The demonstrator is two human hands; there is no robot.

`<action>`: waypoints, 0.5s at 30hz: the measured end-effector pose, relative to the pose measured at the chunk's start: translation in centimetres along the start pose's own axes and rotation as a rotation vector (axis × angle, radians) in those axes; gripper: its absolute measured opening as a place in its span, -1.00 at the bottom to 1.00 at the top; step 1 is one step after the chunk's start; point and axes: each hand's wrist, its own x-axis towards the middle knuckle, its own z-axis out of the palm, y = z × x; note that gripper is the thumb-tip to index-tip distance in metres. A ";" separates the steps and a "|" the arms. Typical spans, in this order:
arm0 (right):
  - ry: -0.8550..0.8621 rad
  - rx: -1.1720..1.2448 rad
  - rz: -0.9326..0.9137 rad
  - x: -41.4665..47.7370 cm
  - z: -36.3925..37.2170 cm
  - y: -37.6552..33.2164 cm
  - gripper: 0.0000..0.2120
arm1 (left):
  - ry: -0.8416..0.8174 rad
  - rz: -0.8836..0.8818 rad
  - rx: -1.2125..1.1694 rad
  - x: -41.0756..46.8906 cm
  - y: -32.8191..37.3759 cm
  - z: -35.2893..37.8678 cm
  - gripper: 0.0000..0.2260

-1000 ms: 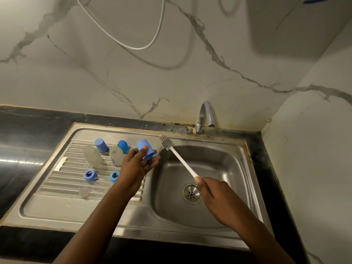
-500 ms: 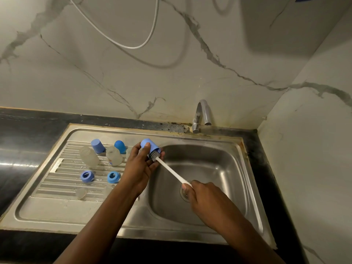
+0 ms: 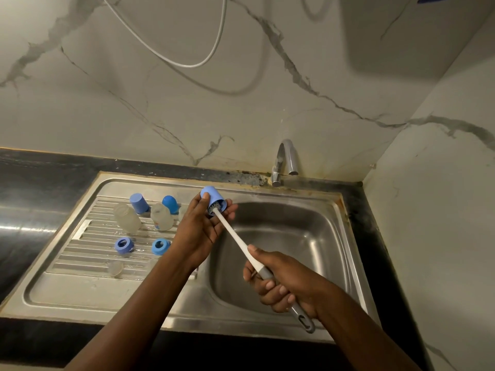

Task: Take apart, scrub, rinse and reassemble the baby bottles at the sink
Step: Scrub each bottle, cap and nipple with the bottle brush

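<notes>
Brush [image 3: 235,237] now inside left grip's [image 3: 198,231] cap [image 3: 216,196]

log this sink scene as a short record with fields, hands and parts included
left hand: holds blue cap, open end facing the person
right hand: grips brush handle; bristle head inside the cap
drainboard: two clear bottles, two blue rings
tap: no water visible

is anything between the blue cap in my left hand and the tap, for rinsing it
Nothing visible does. The left hand holds the blue cap above the basin's left edge, and only open basin lies between it and the tap. The brush, gripped by the right hand, enters the cap's mouth from the near side.
</notes>
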 end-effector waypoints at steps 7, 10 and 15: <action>0.033 -0.117 -0.023 -0.3 0.4 -0.3 -0.46 | 0.079 0.070 0.042 0.8 0.4 -1.4 -0.60; 0.172 -0.345 -0.091 -0.3 0.6 -0.1 -0.42 | 0.103 0.106 0.123 1.0 1.0 -2.0 -0.70; 0.419 -0.944 -0.322 -0.2 0.6 0.1 -0.41 | 0.179 0.141 0.174 1.3 1.7 -2.4 -0.62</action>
